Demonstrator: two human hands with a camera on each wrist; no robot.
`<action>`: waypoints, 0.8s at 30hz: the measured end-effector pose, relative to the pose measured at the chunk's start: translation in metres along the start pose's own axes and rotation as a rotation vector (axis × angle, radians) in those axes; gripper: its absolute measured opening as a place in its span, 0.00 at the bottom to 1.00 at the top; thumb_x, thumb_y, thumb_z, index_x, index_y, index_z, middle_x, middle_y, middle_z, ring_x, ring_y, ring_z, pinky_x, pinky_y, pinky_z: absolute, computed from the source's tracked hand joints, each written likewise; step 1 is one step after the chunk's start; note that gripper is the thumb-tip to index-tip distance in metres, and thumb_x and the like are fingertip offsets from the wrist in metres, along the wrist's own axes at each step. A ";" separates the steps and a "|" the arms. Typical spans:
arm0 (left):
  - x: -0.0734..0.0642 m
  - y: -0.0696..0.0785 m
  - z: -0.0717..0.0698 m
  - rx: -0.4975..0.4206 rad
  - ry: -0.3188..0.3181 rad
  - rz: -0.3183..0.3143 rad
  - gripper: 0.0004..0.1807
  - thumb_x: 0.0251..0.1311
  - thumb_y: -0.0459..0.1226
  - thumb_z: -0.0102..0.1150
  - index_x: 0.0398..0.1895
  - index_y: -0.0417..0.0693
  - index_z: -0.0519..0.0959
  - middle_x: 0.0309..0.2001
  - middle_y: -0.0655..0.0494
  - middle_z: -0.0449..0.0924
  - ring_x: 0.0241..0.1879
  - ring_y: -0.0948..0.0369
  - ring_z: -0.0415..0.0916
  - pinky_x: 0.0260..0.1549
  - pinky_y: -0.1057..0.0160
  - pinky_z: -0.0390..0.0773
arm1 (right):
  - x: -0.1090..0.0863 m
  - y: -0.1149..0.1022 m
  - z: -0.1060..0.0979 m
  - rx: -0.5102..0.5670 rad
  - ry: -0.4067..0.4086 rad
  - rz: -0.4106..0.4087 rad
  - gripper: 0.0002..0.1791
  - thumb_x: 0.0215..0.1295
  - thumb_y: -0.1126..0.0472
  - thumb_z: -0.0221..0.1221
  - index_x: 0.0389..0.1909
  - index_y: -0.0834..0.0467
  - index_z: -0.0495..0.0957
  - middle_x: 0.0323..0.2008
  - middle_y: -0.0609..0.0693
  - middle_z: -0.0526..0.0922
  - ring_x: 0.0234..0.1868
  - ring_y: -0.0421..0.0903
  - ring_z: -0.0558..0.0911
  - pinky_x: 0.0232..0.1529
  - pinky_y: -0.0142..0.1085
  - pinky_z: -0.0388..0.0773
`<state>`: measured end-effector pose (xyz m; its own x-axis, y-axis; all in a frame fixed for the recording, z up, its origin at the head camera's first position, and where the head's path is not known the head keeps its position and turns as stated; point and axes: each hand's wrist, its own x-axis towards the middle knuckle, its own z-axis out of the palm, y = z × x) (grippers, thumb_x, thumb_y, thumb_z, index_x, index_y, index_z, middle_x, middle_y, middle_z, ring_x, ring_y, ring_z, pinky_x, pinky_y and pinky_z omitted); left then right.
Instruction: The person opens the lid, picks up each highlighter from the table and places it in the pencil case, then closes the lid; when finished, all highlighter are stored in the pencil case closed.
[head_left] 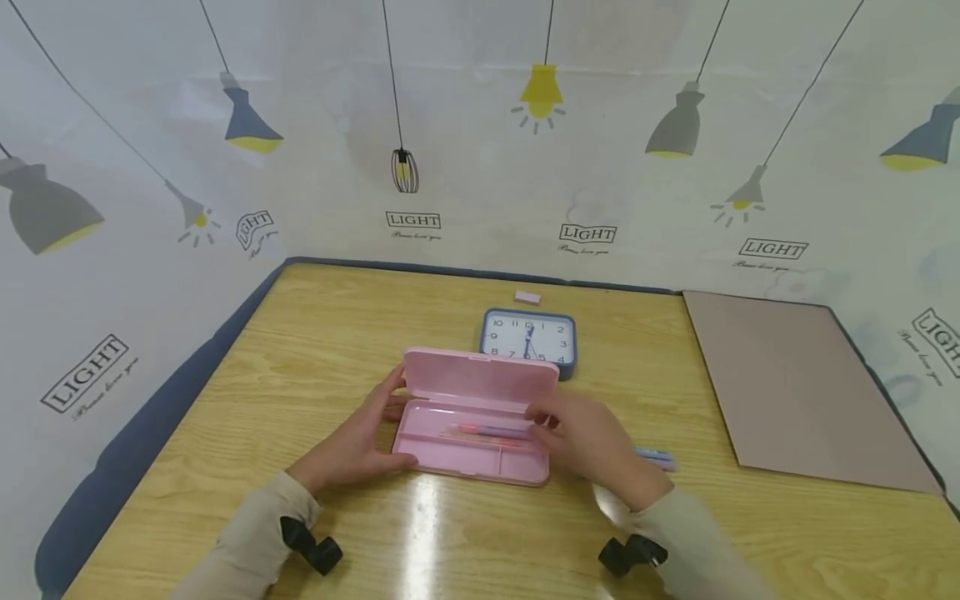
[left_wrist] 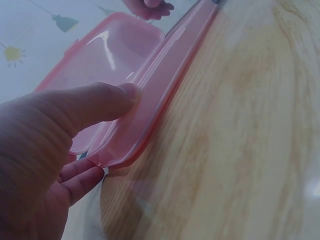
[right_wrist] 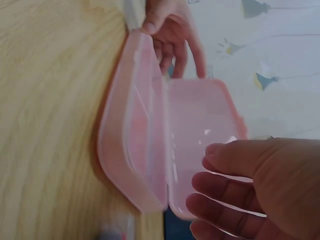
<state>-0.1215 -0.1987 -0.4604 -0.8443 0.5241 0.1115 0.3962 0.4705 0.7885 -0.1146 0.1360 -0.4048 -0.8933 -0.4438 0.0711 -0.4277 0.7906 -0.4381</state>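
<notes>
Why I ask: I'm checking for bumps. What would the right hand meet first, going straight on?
The right hand would probably meet the open pink rectangular plastic case, perhaps its raised lid first, though depth is unclear.

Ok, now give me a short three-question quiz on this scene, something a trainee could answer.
1. Which hand grips the case?
2. True or false: the lid stands open.
3. Fill in: in the head view, the lid partly hides the ____.

Key: 1. The left hand, thumb over the near edge. 2. True. 3. Clock.
</notes>
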 end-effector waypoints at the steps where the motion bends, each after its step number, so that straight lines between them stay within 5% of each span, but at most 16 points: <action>1: 0.000 0.000 0.000 0.001 0.000 -0.003 0.68 0.47 0.44 0.77 0.80 0.61 0.32 0.73 0.46 0.54 0.64 0.50 0.71 0.64 0.45 0.70 | -0.003 0.005 -0.004 0.011 0.003 0.008 0.07 0.65 0.57 0.64 0.42 0.52 0.84 0.35 0.41 0.84 0.36 0.37 0.79 0.38 0.33 0.79; 16: -0.001 0.001 0.000 -0.011 0.000 -0.021 0.68 0.48 0.44 0.77 0.79 0.64 0.32 0.73 0.47 0.53 0.64 0.49 0.70 0.64 0.43 0.69 | -0.049 0.086 -0.044 0.049 0.054 0.064 0.08 0.64 0.61 0.64 0.43 0.57 0.84 0.39 0.45 0.85 0.37 0.39 0.81 0.34 0.31 0.80; 24: 0.000 0.000 -0.001 0.001 -0.005 -0.044 0.68 0.48 0.43 0.77 0.79 0.67 0.32 0.73 0.51 0.54 0.64 0.52 0.70 0.64 0.46 0.71 | -0.067 0.112 -0.041 0.025 0.015 0.104 0.09 0.65 0.59 0.64 0.44 0.55 0.84 0.43 0.49 0.86 0.41 0.45 0.83 0.43 0.45 0.82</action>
<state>-0.1213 -0.1991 -0.4597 -0.8592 0.5063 0.0738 0.3589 0.4937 0.7921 -0.1081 0.2716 -0.4219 -0.9347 -0.3535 0.0379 -0.3294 0.8211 -0.4661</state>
